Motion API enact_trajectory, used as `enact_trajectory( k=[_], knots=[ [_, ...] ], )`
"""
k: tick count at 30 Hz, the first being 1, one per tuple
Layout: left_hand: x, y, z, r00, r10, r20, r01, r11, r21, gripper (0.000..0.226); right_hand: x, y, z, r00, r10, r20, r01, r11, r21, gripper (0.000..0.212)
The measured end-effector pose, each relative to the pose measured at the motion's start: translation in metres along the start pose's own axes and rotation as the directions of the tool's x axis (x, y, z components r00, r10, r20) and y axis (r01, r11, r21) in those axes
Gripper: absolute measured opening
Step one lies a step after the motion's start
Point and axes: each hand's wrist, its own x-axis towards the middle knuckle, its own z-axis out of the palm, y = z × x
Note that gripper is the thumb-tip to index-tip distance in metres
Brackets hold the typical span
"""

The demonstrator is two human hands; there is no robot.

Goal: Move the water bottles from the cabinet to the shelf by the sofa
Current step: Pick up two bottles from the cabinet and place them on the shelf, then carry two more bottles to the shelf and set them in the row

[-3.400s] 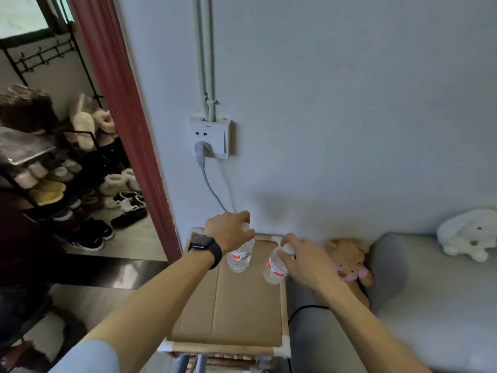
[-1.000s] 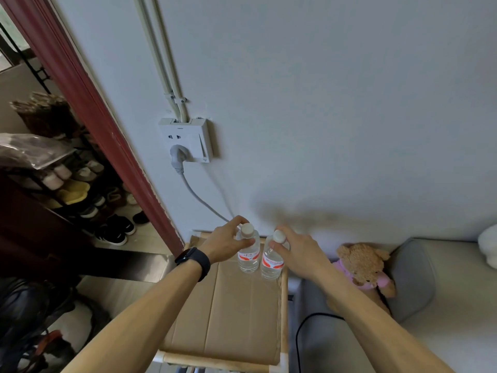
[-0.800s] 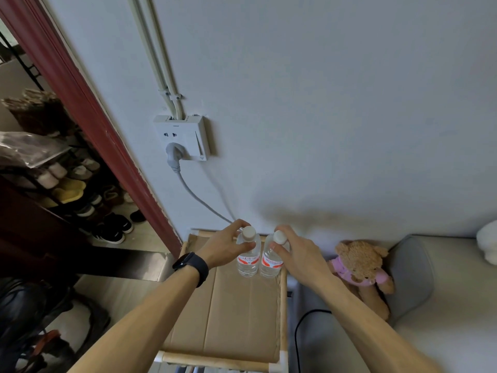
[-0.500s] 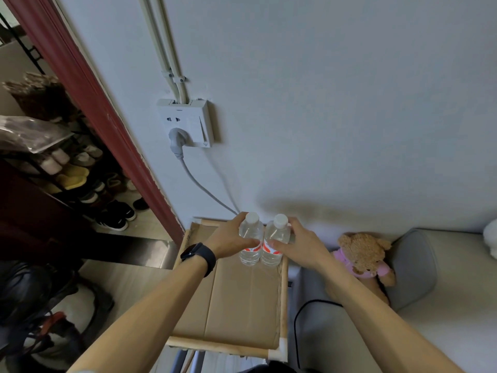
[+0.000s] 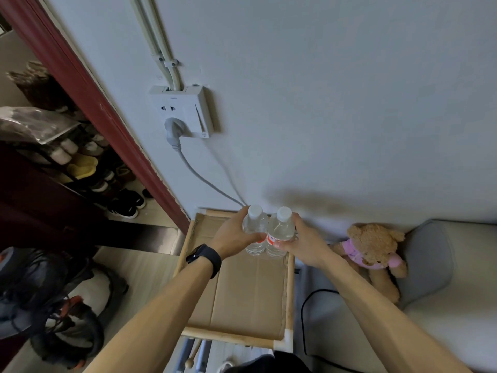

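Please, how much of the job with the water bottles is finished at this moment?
Done: the left bottle and the right bottle appear to stand side by side on the shelf beside the sofa. In hand: the left hand grips one, the right hand the other. Left: letting go; the cabinet is out of view, so more bottles may wait there.

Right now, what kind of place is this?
Probably a home living room by the entrance: a grey sofa with a brown teddy bear in pink, and a dark rack of shoes beyond the doorway.
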Motion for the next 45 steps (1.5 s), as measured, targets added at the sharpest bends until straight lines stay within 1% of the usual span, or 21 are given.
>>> enact_trajectory(
  k=[6,10,12,14,17,19,22,23,24,27,28,30,32,34,36,39,41,42,44,45],
  knots=[
    [0.002,0.0,0.001,1.0,-0.008,-0.001,0.008,1.0,-0.008,0.07,0.003,0.006,0.001,1.0,-0.006,0.002,0.006,1.0,-0.026,0.075],
    [0.002,0.0,0.004,1.0,-0.012,-0.017,0.012,1.0,-0.01,0.071,0.002,0.014,0.005,1.0,0.004,-0.023,-0.004,1.0,0.001,0.081],
    [0.0,0.0,0.005,1.0,-0.019,-0.022,0.019,1.0,-0.017,0.075,0.003,0.018,0.005,1.0,-0.002,-0.018,0.002,1.0,0.007,0.084],
    [-0.002,0.001,0.005,1.0,-0.027,-0.015,0.027,0.999,-0.032,0.083,0.003,0.021,0.007,1.0,0.006,-0.019,-0.006,1.0,0.006,0.082],
    [-0.005,0.004,0.004,1.0,-0.022,-0.009,0.022,0.998,-0.058,0.096,0.003,0.026,0.007,0.999,0.036,-0.019,-0.036,0.999,0.012,0.08],
    [-0.007,0.004,0.004,0.999,-0.042,-0.013,0.041,0.996,-0.079,0.103,0.003,0.028,0.006,0.998,0.058,-0.019,-0.058,0.998,0.032,0.082],
    [-0.012,-0.002,0.009,0.995,-0.096,-0.024,0.093,0.989,-0.113,0.106,-0.002,0.03,0.005,0.995,0.101,0.012,-0.101,0.993,0.055,0.093],
    [-0.016,-0.004,0.011,0.992,-0.12,-0.03,0.117,0.988,-0.104,0.105,-0.007,0.031,0.005,0.99,0.137,0.021,-0.138,0.989,0.056,0.091],
    [-0.021,-0.009,0.014,0.988,-0.153,-0.036,0.15,0.985,-0.084,0.103,-0.01,0.033,0.007,0.985,0.174,0.02,-0.175,0.983,0.053,0.085],
    [-0.043,-0.032,0.025,0.962,-0.269,-0.037,0.268,0.963,-0.026,0.098,-0.026,0.046,0.015,0.961,0.276,-0.012,-0.276,0.961,-0.025,0.05],
    [-0.054,-0.04,0.029,0.951,-0.306,-0.033,0.306,0.952,-0.01,0.095,-0.03,0.052,0.02,0.956,0.293,0.006,-0.292,0.954,-0.067,0.042],
    [-0.077,-0.059,0.033,0.927,-0.371,-0.054,0.373,0.927,0.032,0.087,-0.039,0.057,0.032,0.951,0.291,0.102,-0.273,0.948,-0.162,0.031],
    [-0.106,-0.079,0.033,0.902,-0.421,-0.101,0.427,0.903,0.047,0.079,-0.044,0.05,0.05,0.941,0.254,0.224,-0.193,0.946,-0.262,0.022],
    [-0.138,-0.097,0.03,0.862,-0.482,-0.157,0.488,0.873,0.002,0.072,-0.045,0.03,0.072,0.931,0.182,0.317,-0.074,0.943,-0.324,0.016],
    [-0.175,-0.113,0.019,0.82,-0.523,-0.234,0.53,0.847,-0.035,0.064,-0.047,0.0,0.097,0.909,0.086,0.408,0.072,0.931,-0.358,0.019],
    [-0.24,-0.141,-0.007,0.732,-0.555,-0.395,0.601,0.799,-0.01,0.058,-0.053,-0.065,0.139,0.849,-0.096,0.52,0.313,0.884,-0.348,0.026],
    [-0.295,-0.159,-0.027,0.644,-0.583,-0.495,0.664,0.747,-0.015,0.058,-0.066,-0.116,0.172,0.776,-0.207,0.595,0.461,0.831,-0.311,0.027],
    [-0.327,-0.167,-0.034,0.597,-0.59,-0.544,0.693,0.721,-0.022,0.056,-0.078,-0.139,0.19,0.735,-0.28,0.617,0.542,0.791,-0.286,0.031],
    [-0.397,-0.177,-0.046,0.5,-0.574,-0.648,0.729,0.683,-0.043,0.052,-0.106,-0.18,0.231,0.616,-0.43,0.659,0.713,0.66,-0.236,0.038],
    [-0.435,-0.183,-0.048,0.448,-0.562,-0.696,0.74,0.669,-0.064,0.05,-0.126,-0.199,0.253,0.539,-0.486,0.688,0.786,0.584,-0.204,0.036]
  ],
)
